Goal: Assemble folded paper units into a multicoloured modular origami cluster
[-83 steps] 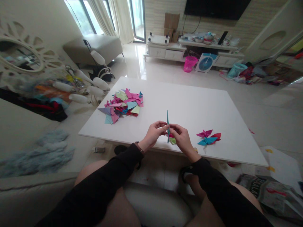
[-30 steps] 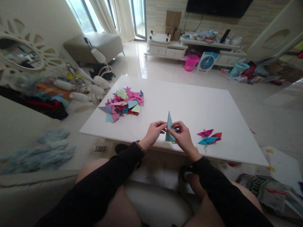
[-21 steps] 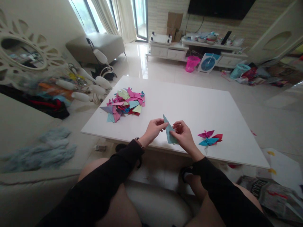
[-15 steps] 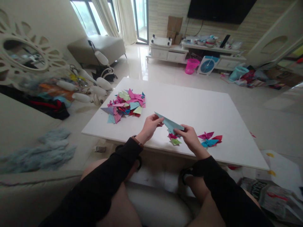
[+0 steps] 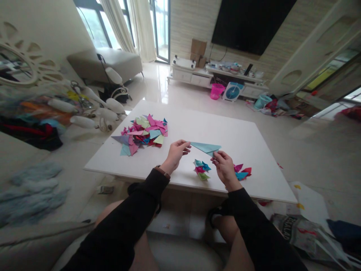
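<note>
A folded light-blue origami paper [image 5: 205,147], long and pointed, is stretched between my hands above the white table. My left hand [image 5: 177,152] pinches its narrow left tip between thumb and fingers. At the wider right end, my right hand [image 5: 223,165] grips the paper near its lower corner. Below it on the table lies a small cluster of folded paper pieces [image 5: 201,169] in blue, pink and green. Just beyond my right hand are more folded pieces [image 5: 242,174] in magenta, red and blue, partly hidden by that hand.
A heap of colourful folded papers [image 5: 145,133] covers the left part of the white table [image 5: 186,122]. A lamp with white shades [image 5: 104,113] stands left of it. Across the floor are a pink basket [image 5: 216,91] and a blue fan [image 5: 233,91]. A bag [image 5: 300,229] lies at lower right.
The paper has turned from a steep slant to nearly level, its folded face showing more. My right hand has shifted, uncovering the small cluster below. The camera view has tilted and swung right.
</note>
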### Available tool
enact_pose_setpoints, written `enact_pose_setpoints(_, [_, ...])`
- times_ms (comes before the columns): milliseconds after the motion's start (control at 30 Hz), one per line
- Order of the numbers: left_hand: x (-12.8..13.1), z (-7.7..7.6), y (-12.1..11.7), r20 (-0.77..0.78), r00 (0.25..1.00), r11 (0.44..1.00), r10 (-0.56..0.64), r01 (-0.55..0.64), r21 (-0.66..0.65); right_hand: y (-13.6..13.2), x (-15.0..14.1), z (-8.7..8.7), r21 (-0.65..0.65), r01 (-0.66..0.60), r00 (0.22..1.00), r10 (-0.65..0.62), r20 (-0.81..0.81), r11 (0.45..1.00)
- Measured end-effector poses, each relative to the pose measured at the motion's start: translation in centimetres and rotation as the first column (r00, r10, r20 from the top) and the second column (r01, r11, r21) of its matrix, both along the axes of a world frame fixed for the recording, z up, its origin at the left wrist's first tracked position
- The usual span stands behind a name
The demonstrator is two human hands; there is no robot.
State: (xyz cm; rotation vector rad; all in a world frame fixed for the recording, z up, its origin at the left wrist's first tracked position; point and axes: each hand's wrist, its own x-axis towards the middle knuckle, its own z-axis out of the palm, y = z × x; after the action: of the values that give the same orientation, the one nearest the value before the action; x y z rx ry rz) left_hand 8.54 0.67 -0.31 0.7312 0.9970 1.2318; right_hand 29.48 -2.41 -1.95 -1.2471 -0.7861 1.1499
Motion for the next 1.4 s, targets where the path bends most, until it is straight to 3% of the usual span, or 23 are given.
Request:
enact_pose_setpoints(133, [0.1, 1.1, 0.0, -0.045, 0.998, 0.999, -0.048, 0.049, 0.020, 1.5, 0.4, 0.1, 0.029, 0.129, 0.990, -0.127, -0.052, 0.991])
enact_pose_setpoints(267, [-0.5, 1.9, 0.4, -0.071, 0.996, 0.995, 0.054, -0.048, 0.083, 4.2, 0.2, 1.1, 0.016, 0.191, 0.977, -0.188, -0.100, 0.981])
enact_pose_setpoints(400, [-1.2, 2.1, 1.4, -0.072, 0.982, 0.983, 0.172, -0.167, 0.080, 6.6, -1.2, 2.2, -0.090, 0.069, 0.980, -0.084, -0.183, 0.994])
enact_pose_setpoints(533, [-1.9, 2.2, 2.4, -0.058, 0.976, 0.977, 0.210, -0.208, 0.040, 7.9, -2.9, 1.6, -0.080, -0.110, 0.968, 0.089, -0.235, 0.991])
enact_pose_setpoints(633, [-2.2, 2.2, 2.9, -0.061, 0.977, 0.979, 0.204, -0.203, 0.015, 9.1, -3.4, 0.2, -0.019, -0.068, 0.977, 0.063, -0.202, 0.997])
enact_pose_setpoints(733, [-2.3, 2.2, 3.1, -0.051, 0.973, 0.973, 0.226, -0.227, -0.029, 11.5, -2.8, -1.4, -0.035, 0.036, 0.993, -0.040, -0.108, 0.999])
enact_pose_setpoints(867, [-2.3, 2.3, 3.1, -0.032, 0.972, 0.972, 0.231, -0.233, -0.043, 16.7, -1.1, -3.5, -0.107, 0.191, 0.981, -0.188, 0.037, 0.976])
enact_pose_setpoints(1000, [-1.7, 2.4, 3.2, -0.037, 0.986, 0.986, 0.160, -0.161, -0.039, 21.5, 0.2, -6.1, -0.175, 0.251, 0.958, -0.218, 0.187, 0.952])
enact_pose_setpoints(1100, [-1.2, 2.5, 3.2, -0.027, 0.993, 0.993, 0.115, -0.116, -0.035, 23.6, 0.6, -7.9, -0.198, 0.273, 0.925, -0.201, 0.324, 0.941])
enact_pose_setpoints(1200, [-0.9, 2.8, 3.4, 0.001, 0.995, 0.995, 0.096, -0.096, -0.030, 24.4, 0.8, -8.8, -0.171, 0.288, 0.859, -0.175, 0.481, 0.942])
enact_pose_setpoints(1300, [-0.6, 3.2, 3.4, 0.029, 0.994, 0.993, 0.110, -0.109, -0.033, 24.6, 0.6, -9.1, -0.080, 0.288, 0.741, -0.169, 0.650, 0.954])
enact_pose_setpoints(1400, [-0.2, 3.4, 3.4, 0.060, 0.992, 0.993, 0.113, -0.111, -0.035, 24.5, -1.7, -9.1, 0.029, 0.157, 0.613, -0.121, 0.781, 0.987])
